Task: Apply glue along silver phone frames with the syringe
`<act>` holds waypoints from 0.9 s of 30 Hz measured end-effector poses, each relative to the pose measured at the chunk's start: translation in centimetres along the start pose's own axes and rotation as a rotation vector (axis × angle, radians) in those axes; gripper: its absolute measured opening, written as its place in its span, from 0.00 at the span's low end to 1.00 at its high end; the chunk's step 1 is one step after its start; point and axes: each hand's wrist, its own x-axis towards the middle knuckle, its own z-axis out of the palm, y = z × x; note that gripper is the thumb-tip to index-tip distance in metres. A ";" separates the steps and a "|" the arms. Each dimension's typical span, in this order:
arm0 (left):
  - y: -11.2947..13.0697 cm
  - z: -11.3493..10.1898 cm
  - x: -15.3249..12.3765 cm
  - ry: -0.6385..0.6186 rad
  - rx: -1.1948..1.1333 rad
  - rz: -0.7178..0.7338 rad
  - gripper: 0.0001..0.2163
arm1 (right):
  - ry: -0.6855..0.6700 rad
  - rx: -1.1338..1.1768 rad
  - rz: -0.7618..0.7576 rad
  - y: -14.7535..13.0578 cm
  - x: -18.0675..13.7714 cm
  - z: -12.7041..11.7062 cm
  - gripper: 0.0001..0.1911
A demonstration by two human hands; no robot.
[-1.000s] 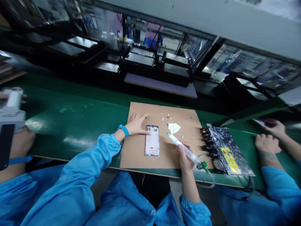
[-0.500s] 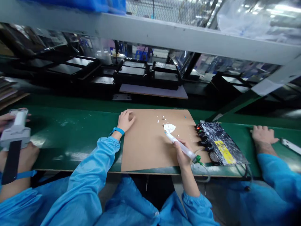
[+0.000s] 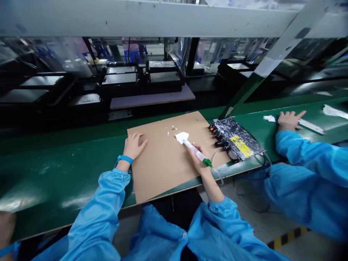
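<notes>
My right hand is closed around a translucent dispensing syringe with a green fitting and a thin tube at its rear end. The syringe slants, its blue tip at a small white scrap on a sheet of brown cardboard. Whether the tip touches the scrap I cannot tell. Tiny white bits lie near the scrap. My left hand rests on the left edge of the cardboard, thumb apart from the fingers, holding nothing. A blue wrist strap circles my left wrist.
A black, paint-spattered control box with knobs and a yellow label stands right of the cardboard. A co-worker's hand lies near a white bar at right. Another person's hand shows at left. A metal post rises behind the box.
The view has swung to the right. The syringe tip has come to the white scrap. The left person's handheld device is out of view, and the right person's hand is now at the white bar.
</notes>
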 end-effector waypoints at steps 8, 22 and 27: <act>3.0 0.7 -0.6 -0.074 0.052 0.107 0.19 | -0.022 0.018 0.069 -0.7 0.2 -0.1 0.21; 11.9 5.5 0.0 -0.158 -0.205 0.304 0.12 | -0.025 0.022 0.047 -0.5 0.0 -0.1 0.18; 12.3 6.6 -0.1 -0.137 -0.296 0.426 0.12 | -0.064 0.018 0.059 -1.0 -0.3 -0.3 0.19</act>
